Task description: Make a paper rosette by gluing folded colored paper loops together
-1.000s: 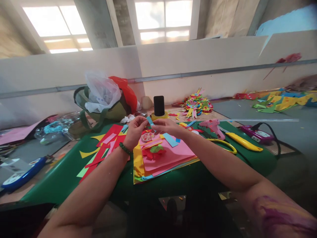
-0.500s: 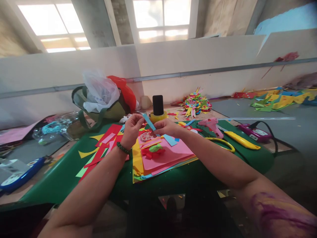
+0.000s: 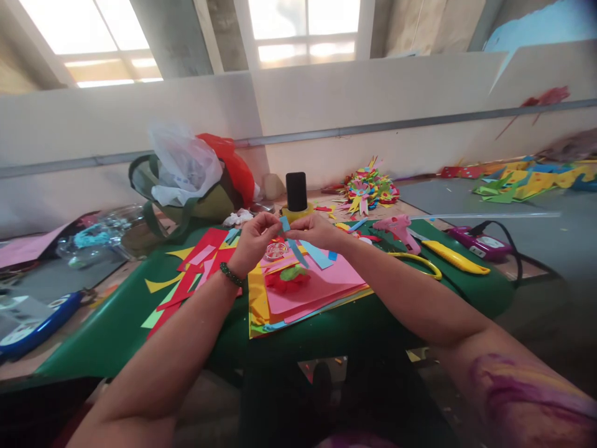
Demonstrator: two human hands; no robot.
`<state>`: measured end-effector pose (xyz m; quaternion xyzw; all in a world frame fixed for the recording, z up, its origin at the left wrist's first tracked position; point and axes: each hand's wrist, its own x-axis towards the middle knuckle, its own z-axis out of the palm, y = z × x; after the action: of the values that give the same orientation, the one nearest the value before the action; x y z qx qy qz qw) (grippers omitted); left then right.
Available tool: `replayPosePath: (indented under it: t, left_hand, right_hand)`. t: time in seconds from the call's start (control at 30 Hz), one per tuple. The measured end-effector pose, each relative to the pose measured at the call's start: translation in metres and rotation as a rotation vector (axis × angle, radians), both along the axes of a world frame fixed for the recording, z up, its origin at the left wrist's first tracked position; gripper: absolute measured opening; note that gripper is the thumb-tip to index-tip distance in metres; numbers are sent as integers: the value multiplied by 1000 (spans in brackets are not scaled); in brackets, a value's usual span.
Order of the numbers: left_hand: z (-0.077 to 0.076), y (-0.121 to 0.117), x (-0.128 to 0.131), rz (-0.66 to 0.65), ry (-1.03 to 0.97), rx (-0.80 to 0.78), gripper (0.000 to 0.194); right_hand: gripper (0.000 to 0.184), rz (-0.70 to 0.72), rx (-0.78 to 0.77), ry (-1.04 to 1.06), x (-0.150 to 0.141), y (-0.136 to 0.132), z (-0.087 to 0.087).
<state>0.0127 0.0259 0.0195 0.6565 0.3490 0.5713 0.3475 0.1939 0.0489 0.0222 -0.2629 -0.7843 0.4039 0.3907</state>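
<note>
A narrow blue paper strip (image 3: 297, 252) slants between my hands above the pink sheets (image 3: 321, 288). My left hand (image 3: 254, 244) is closed, thumb and fingers pinched at the strip's upper end. From the other side my right hand (image 3: 318, 230) pinches the strip a little lower, and its free end hangs toward the sheets. Just under my left fingertips lies a small round red-and-white piece (image 3: 277, 251). A crumpled red piece with a green one on top (image 3: 292, 274) rests on the pink stack. Another light-blue strip (image 3: 318, 256) lies below my right hand.
Red, pink and yellow scraps (image 3: 198, 258) lie left on the green cover (image 3: 116, 317). A pink glue gun (image 3: 395, 229), a yellow utility knife (image 3: 456, 257) and a yellow-handled tool (image 3: 422, 263) sit right. Behind stand a phone (image 3: 296, 191), a bag (image 3: 205, 202) and paper flowers (image 3: 368, 191).
The blue strip has shifted right and down in the picture, with its lower end now hanging past my right fingers. My hands have drawn closer together. The view has tilted slightly.
</note>
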Motion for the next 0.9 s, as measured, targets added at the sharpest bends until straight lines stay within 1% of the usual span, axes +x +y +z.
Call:
replayPosePath:
  t: [0.13,0.23,0.3,0.37,0.47,0.53,0.57,0.67,0.7,0.77,0.83,0.9]
  left_hand:
    - [-4,-1,5,1,29,-6,35]
    - [-10,-2,10,-8,95,-19,52]
    - [-15,-1,14,-4,131,-14,56]
    - [-19,0,18,4,172,12,47]
    - [-21,1,19,18,245,71,22]
    - [-20,0,18,24,256,92,17]
    - [-19,0,17,29,253,93,19]
    - [-14,-1,13,79,269,93,35]
    - [-13,-2,12,92,290,99,37]
    - [-9,-3,10,89,339,125,29]
    - [-5,-4,9,69,368,151,20]
    - [-2,-5,8,62,381,162,18]
  right_hand:
    - [41,-170,53,55,0,5,-2]
    - [35,-266,20,136,-4,6,-4]
    - [32,-289,-10,163,-8,4,-6]
    - [31,-310,0,167,-12,2,-8]
    - [29,-360,81,147,-15,3,-10]
    - [31,-394,133,117,-13,4,-11]
    - [33,-398,148,104,-12,5,-11]
    - [32,-344,156,94,-7,6,-9]
    - [30,-307,147,109,-6,6,-8]
    - [28,-221,117,158,-4,6,-6]
    - [31,-145,86,203,-2,7,-3]
    - [29,-108,71,213,0,8,0]
